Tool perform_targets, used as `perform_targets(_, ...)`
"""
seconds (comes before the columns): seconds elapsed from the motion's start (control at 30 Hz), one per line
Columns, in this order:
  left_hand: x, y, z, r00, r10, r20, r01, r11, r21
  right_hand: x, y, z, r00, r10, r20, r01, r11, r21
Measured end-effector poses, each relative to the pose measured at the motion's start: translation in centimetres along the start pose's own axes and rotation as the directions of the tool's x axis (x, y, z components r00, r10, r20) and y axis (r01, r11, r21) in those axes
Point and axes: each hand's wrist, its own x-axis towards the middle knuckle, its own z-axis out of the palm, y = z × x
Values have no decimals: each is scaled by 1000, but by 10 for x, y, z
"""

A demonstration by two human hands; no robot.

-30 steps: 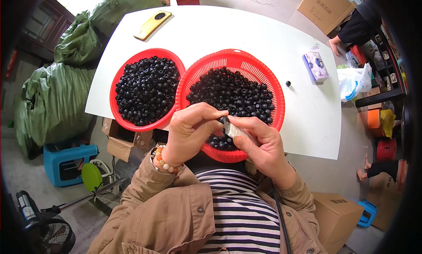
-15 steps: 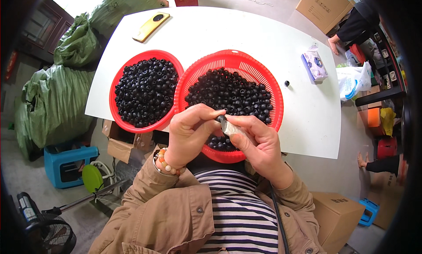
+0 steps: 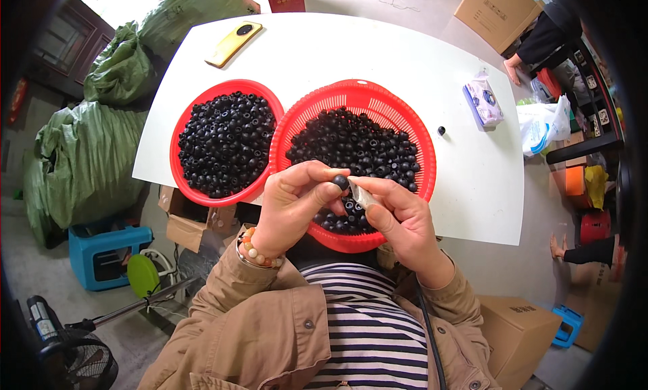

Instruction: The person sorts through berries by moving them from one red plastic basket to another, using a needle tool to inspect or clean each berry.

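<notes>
Between thumb and index finger, my left hand (image 3: 297, 198) pinches a small round black cap (image 3: 341, 182). My right hand (image 3: 403, 218) is closed on a pale, whitish tool wrapped in cloth or tape (image 3: 364, 196), its narrow end close to the cap; its exact kind is hard to make out. Both hands are over the near part of a red slotted basket (image 3: 424, 140) full of black caps (image 3: 358, 144). To its left, a red basin (image 3: 177, 167) holds many more black caps (image 3: 226, 137).
On the white table (image 3: 472, 194) lie a yellow phone (image 3: 233, 44), a purple-white tissue pack (image 3: 483, 103) and one loose black cap (image 3: 441, 130). Green sacks (image 3: 81, 160), a blue stool (image 3: 108, 252) and a fan (image 3: 74, 353) stand at left; a carton (image 3: 516, 336) is at lower right.
The black cap has turned and now shows its rounded side. The whitish tool's end has drawn slightly away from it, to the right and down.
</notes>
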Motion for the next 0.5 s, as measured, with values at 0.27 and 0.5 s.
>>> perform_targets(0.27,-2,3,-1,994,-102,30,104,987,-121,1,3,-6,997,-15,-72,18,999,42)
perform_targets(0.5,-3,2,1,993,-14,119,-3,990,140,20,-1,5,993,74,-93,-60,989,138)
